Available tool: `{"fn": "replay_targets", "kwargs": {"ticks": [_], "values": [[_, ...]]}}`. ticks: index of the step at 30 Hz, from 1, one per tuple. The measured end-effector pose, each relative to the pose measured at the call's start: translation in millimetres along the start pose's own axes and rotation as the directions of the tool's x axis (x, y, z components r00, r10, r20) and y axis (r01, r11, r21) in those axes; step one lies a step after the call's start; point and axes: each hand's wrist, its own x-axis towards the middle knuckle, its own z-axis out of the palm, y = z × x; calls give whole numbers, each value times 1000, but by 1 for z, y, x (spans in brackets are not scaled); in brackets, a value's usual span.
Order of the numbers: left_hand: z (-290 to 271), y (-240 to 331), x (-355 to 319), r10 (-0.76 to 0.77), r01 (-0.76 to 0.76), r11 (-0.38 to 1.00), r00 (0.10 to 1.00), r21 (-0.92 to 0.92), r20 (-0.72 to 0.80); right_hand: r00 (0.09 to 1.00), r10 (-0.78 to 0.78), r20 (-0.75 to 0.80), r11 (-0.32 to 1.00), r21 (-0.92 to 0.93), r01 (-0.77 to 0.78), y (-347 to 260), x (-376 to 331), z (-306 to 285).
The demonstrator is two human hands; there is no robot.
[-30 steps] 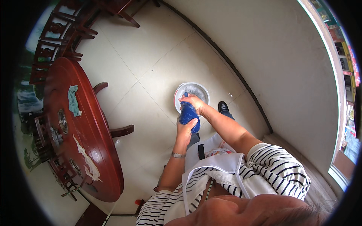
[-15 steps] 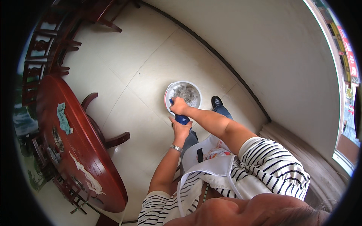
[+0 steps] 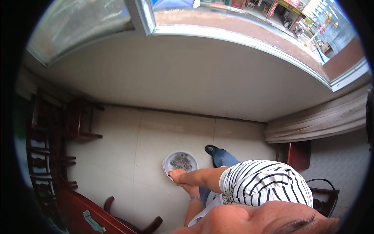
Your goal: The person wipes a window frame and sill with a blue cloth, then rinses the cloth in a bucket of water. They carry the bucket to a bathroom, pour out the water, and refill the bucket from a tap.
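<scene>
- The right hand (image 3: 177, 175) is closing around the near rim of the white basin (image 3: 193, 157), at about the 7 o'clock point of that rim; the fingers are curling over the edge, and how tightly they are clamping cannot be told
- The left hand (image 3: 191, 190) is sitting just below and behind the right hand, at roughly 5 o'clock from it, with a bracelet (image 3: 195, 198) at the wrist; the right forearm is hiding its fingers, so its grip and any contents cannot be told
- The white basin is resting on the pale tiled floor (image 3: 128, 156), at 12 o'clock from the hands; dark grey wet matter (image 3: 181, 160) is lying inside it
- A black shoe (image 3: 211, 149) is standing at 2 o'clock from the basin, just beside it, below a blue trouser leg (image 3: 224, 158)
- A striped sleeve (image 3: 265, 183) is covering the right upper arm at 3 o'clock
- A dark red table (image 3: 87, 216) and wooden chairs (image 3: 50, 156) are standing at 8 to 9 o'clock, well apart from the basin
- A window (image 3: 233, 23) is running above the wall at 12 o'clock
</scene>
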Motion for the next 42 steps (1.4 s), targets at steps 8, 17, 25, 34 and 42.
{"fn": "replay_targets", "kwargs": {"ticks": [8, 17, 25, 34, 42], "values": [[-61, 128, 0, -131, 136, 987, 989, -84, 66, 998, 22, -54, 987, 161, -13, -37, -24, -58], [-196, 208, 51, -155, 160, 987, 981, -31, 117, 997, 43, -70, 876, 481, -4, -73, 9, -128], [-177, 186, 105, -94, 93, 969, 996, -231, 4, 995, 97, 38, 771, 629, -99, -39, 16, -164], [-252, 313, 40, -413, 472, 559, 872, -682, 265, 988, 17, -151, 49, 988, 150, -85, -7, -180], [-278, 340, 17, -345, 145, 620, 933, -771, -102, 950, -210, 232, 429, 895, -124, -132, -71, -198]]}}
